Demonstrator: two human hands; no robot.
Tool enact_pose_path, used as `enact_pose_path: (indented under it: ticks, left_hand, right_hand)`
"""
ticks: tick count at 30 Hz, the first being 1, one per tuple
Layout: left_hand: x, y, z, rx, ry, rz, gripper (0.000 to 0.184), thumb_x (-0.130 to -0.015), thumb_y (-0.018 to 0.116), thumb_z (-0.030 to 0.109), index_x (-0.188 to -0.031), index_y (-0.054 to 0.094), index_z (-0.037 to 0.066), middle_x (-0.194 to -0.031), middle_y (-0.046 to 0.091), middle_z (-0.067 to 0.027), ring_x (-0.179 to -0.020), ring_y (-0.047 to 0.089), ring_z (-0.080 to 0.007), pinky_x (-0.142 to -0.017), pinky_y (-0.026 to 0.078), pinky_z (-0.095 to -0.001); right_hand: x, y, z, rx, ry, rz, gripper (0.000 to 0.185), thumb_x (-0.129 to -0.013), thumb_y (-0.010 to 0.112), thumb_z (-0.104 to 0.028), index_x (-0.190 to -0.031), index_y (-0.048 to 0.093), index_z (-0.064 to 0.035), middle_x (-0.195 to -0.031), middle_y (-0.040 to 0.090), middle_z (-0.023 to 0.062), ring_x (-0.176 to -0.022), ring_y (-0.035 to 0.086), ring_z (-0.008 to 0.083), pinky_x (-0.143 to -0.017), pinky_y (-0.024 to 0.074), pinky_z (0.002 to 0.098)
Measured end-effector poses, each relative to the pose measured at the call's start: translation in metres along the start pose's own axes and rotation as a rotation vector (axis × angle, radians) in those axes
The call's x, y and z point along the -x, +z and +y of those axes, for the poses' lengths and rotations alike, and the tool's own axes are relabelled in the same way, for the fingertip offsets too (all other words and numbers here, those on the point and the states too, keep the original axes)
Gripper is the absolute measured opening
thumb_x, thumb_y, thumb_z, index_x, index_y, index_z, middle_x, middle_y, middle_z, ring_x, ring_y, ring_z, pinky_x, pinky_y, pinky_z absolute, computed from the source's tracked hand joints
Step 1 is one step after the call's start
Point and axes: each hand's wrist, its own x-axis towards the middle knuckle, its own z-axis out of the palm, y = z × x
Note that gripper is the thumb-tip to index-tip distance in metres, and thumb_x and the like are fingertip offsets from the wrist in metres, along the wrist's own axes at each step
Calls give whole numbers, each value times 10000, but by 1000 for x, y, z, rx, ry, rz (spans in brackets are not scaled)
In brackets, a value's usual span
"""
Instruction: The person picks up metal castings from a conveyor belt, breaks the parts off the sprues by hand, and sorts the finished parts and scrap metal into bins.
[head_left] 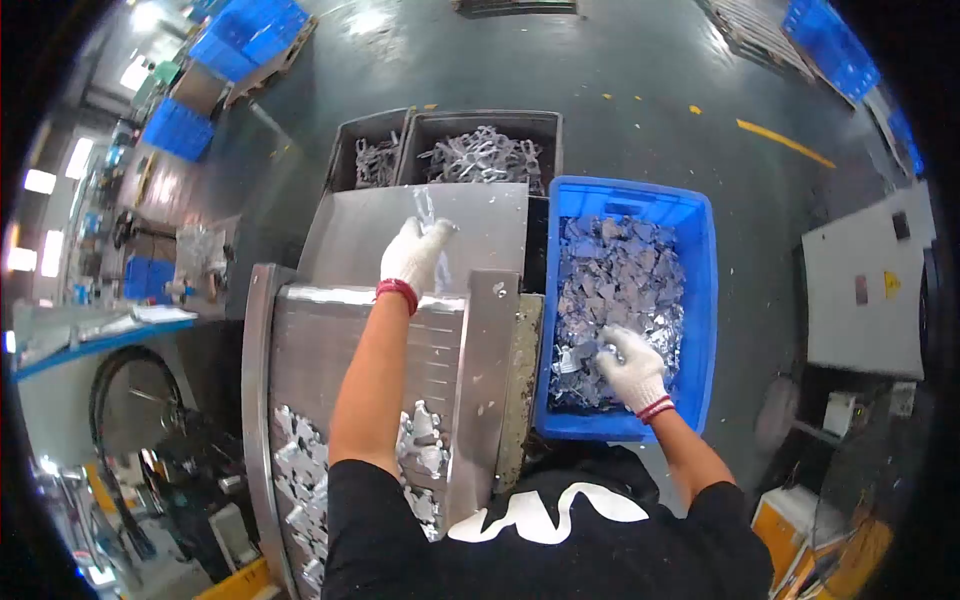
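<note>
The person wears a black short-sleeved shirt (590,540) with a wavy white marking (548,512), plus whitish knit gloves (410,255) with dark red cuffs (398,293).

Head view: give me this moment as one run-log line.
left hand: gloved, over metal plate, grip unclear | right hand: gloved, at metal pieces in blue bin, grip unclear | dark bins beyond plate: metal scraps

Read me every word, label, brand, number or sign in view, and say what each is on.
No word, brand or number is legible.
Yellow triangular sign on the pale grey metal cabinet: too small to read its symbol.
Dark rectangular patch beside it: too small to tell any text.
White wavy print on the black short-sleeved shirt: no clear letters.
</note>
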Motion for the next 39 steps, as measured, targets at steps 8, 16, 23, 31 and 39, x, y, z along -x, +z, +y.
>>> enact_pose_path:
  ticks: [8,16,23,31,39]
  left_hand:
    - [232,-27,-36,-523,277,200,477,-823,767,321,-1188,687,25,-1203,696,-202,-1197,625,-399,-1070,468,-506]
    - [413,0,-96,-387,66,340,433,-826,743,324,-1174,683,73,-1150,663,-164,-1180,601,-383,-1098,418,-552]
    - [476,37,-148,-251,27,432,369,-847,737,348,-1119,752,98,-1097,743,-147,-1050,697,-370,-950,535,-523]
    - [518,17,-157,152,-35,806,432,-937,736,237,-1311,714,22,-1200,753,-212,-1154,724,-346,-1009,553,-431]
    - [460,-33,-151,1491,69,458,560,-1181,339,448,-1453,544,3,-1356,661,-130,-1240,652,-208,-1041,545,-377]
  right_hand:
    - [8,-4,-136,-525,-94,-274,302,-917,761,-110,-1198,755,0,-1189,771,170,-1073,753,268,-961,576,347]
    - [13,99,-258,-41,-842,-444,628,-841,781,-307,-1400,631,-64,-1383,676,170,-1265,656,362,-1043,548,447]
    - [-1,240,-327,157,-966,-535,535,-940,670,-502,-1318,711,-124,-1314,716,162,-1187,689,381,-988,559,487]
    - [26,155,-398,-180,-1189,-121,189,-966,686,-291,-1002,770,-125,-947,756,140,-897,732,364,-763,572,467]
    - [156,57,-368,-114,-1267,-643,359,-845,784,-170,-1178,737,-45,-1092,750,191,-987,745,359,-845,600,388]
